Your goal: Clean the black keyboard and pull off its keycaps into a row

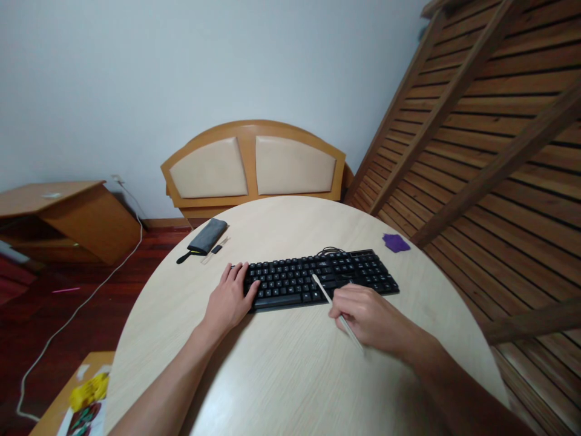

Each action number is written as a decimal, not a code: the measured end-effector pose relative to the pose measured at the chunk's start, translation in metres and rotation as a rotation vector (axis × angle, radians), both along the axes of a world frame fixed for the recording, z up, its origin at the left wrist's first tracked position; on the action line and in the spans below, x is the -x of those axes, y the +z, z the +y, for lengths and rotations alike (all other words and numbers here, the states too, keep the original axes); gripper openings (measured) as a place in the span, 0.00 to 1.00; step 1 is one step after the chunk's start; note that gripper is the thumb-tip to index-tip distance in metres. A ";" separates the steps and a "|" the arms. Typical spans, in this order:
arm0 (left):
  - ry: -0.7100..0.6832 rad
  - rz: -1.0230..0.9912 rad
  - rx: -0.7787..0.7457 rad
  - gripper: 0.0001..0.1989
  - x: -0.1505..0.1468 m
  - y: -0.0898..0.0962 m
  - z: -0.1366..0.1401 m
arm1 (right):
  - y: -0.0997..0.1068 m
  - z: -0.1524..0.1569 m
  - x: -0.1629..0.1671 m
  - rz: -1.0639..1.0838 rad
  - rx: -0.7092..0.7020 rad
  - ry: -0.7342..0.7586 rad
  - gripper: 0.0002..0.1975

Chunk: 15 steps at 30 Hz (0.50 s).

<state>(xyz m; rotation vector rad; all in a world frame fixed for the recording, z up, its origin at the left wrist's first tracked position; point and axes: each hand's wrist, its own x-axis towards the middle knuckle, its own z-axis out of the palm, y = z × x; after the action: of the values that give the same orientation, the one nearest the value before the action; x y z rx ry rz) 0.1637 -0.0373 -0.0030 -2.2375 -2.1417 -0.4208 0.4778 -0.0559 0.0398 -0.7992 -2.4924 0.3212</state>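
Note:
A black keyboard (290, 281) lies on the round table, its cable bunched behind it. My left hand (231, 297) rests over the keyboard's left end, fingers stretched out and thumb lying on the keys; it covers that corner. Pinched in my right hand (361, 309) is a long white cotton swab (324, 289). Its rounded tip touches or hovers just above the keys right of the middle; I cannot tell which. The swab's other end sticks out below my palm toward me. My right hand is at the keyboard's front edge, hiding some keys there.
On the pale table (281, 369), a grey pouch (207, 237) lies at the back left beside a small dark item (216, 249) and thin sticks. A purple cloth (396, 243) lies at the right edge. Wooden slats (481, 200) lean close on the right; a headboard (249, 157) stands behind.

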 end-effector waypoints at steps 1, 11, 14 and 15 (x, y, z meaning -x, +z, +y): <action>-0.002 -0.001 -0.001 0.30 0.000 0.000 0.000 | -0.002 0.003 0.000 0.025 -0.029 -0.038 0.09; -0.009 -0.013 -0.001 0.30 0.001 -0.001 0.000 | -0.016 0.020 0.009 0.009 -0.110 -0.230 0.11; -0.005 -0.012 0.004 0.30 0.001 0.000 0.000 | -0.015 0.020 0.007 -0.058 -0.119 -0.190 0.12; -0.005 -0.011 0.006 0.30 0.001 0.000 0.000 | -0.015 0.019 0.006 -0.077 -0.118 -0.188 0.13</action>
<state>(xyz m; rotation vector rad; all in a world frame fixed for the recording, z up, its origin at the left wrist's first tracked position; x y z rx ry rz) 0.1632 -0.0371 -0.0030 -2.2491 -2.1457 -0.4283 0.4719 -0.0366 0.0248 -1.0036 -2.4561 0.0789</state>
